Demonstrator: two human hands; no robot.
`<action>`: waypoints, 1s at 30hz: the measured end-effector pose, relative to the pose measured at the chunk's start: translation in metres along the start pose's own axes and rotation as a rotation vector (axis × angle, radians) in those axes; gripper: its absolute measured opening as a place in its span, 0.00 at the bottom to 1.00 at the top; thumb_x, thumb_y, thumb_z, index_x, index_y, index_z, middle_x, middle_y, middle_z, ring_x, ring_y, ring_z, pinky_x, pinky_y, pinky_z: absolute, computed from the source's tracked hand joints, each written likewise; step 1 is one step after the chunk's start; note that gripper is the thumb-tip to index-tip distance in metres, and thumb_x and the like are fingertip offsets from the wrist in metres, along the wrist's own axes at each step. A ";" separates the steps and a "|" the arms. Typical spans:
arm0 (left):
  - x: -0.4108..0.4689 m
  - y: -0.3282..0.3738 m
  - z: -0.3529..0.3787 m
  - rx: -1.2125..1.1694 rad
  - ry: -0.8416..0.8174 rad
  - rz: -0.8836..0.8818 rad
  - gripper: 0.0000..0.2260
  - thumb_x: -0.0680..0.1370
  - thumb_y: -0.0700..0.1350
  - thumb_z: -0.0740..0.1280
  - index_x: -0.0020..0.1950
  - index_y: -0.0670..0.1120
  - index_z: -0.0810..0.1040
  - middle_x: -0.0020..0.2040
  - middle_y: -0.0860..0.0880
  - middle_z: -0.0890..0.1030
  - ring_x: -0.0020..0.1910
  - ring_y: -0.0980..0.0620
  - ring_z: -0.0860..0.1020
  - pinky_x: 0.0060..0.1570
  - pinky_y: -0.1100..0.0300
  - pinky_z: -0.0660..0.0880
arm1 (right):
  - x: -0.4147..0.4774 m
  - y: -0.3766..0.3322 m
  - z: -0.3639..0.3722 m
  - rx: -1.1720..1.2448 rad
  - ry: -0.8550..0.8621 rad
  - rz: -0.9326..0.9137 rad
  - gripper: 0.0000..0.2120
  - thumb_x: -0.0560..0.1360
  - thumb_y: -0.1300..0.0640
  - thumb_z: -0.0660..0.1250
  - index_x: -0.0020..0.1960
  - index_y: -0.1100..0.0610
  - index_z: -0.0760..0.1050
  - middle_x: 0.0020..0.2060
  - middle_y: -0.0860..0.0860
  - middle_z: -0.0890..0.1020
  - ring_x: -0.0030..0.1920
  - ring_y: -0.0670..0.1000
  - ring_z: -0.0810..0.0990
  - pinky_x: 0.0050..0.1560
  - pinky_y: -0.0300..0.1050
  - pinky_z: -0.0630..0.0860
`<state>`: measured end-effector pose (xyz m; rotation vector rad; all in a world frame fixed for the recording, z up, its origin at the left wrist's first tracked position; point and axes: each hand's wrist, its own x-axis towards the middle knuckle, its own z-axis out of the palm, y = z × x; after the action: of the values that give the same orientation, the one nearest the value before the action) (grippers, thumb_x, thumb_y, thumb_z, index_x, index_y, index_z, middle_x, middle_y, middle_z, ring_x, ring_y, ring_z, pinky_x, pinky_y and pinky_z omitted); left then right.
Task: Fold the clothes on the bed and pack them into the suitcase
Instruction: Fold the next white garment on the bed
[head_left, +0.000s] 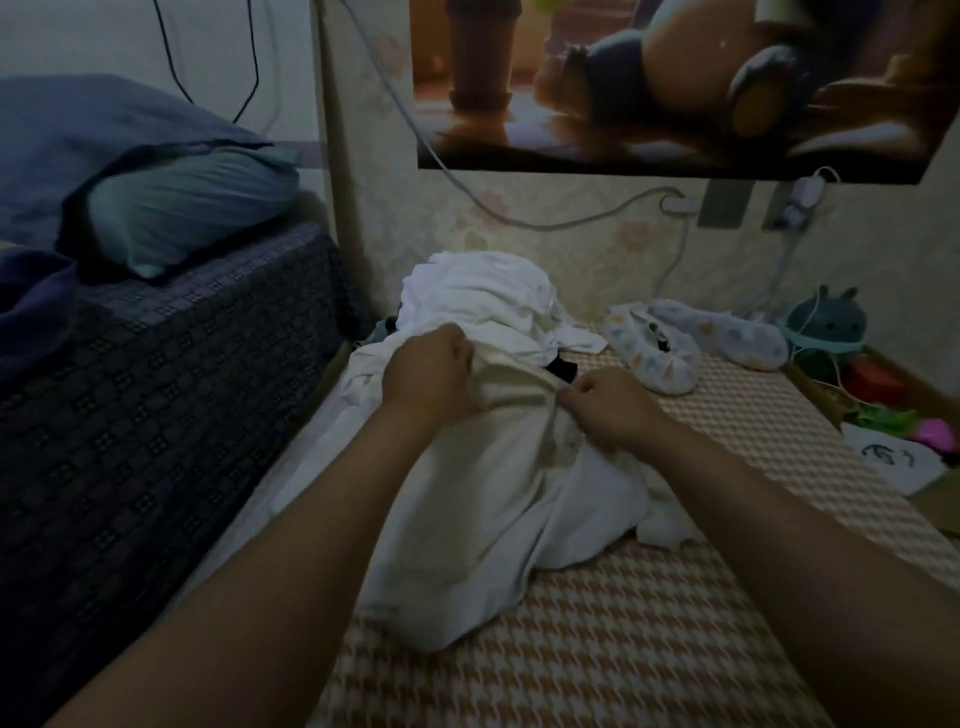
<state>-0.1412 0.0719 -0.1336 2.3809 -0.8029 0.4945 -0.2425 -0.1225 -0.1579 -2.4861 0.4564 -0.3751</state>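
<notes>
Dim light, looking down over both forearms. My left hand is curled around a bunched upper edge of the cream garment, knuckles up, fabric gathered in the fist. My right hand pinches the same edge just to the right, thumb and fingertips closed on a fold; the cloth is drawn up between the two hands. The rest of the garment drapes down toward me in loose, rumpled folds and lies on the bed, which has an orange-and-white houndstooth cover. One corner trails off to the right under my right forearm. Just behind my hands sits a heap of white clothes, unfolded, piled against the wall, touching the garment I hold. A small black item shows at the heap's lower right edge; cannot tell what it is. To the right of the heap, on the cover, lie two pale patterned fabric pieces, side by side, apart from the clothes. Further right, by the wall, a dark round plush toy. On my left, a raised surface under a dark checked blanket, with a teal pillow on top. A poster hangs on the wall above, white cables looping below it.
</notes>
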 end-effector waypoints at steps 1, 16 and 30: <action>0.011 0.003 0.004 -0.148 -0.015 0.000 0.06 0.78 0.44 0.63 0.47 0.43 0.76 0.40 0.48 0.78 0.39 0.49 0.73 0.39 0.55 0.69 | 0.007 0.005 -0.004 0.052 0.093 0.045 0.20 0.77 0.50 0.63 0.30 0.60 0.72 0.26 0.59 0.75 0.27 0.57 0.73 0.31 0.46 0.68; -0.066 0.018 0.073 0.117 -0.791 0.245 0.27 0.74 0.45 0.70 0.72 0.54 0.65 0.65 0.47 0.70 0.63 0.45 0.71 0.59 0.55 0.69 | -0.009 0.071 0.002 -0.464 -0.437 0.124 0.40 0.72 0.52 0.69 0.78 0.48 0.52 0.76 0.54 0.58 0.74 0.56 0.60 0.71 0.52 0.64; -0.096 0.001 0.018 0.366 -0.723 0.362 0.36 0.69 0.62 0.71 0.74 0.58 0.61 0.70 0.51 0.65 0.68 0.47 0.64 0.66 0.49 0.64 | -0.074 0.086 -0.070 -1.069 0.200 -0.089 0.11 0.60 0.54 0.80 0.39 0.52 0.80 0.41 0.54 0.80 0.42 0.56 0.79 0.41 0.45 0.75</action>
<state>-0.2108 0.1009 -0.1950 2.7904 -1.5915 -0.1328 -0.3552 -0.1937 -0.1649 -3.5249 0.7743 -0.5044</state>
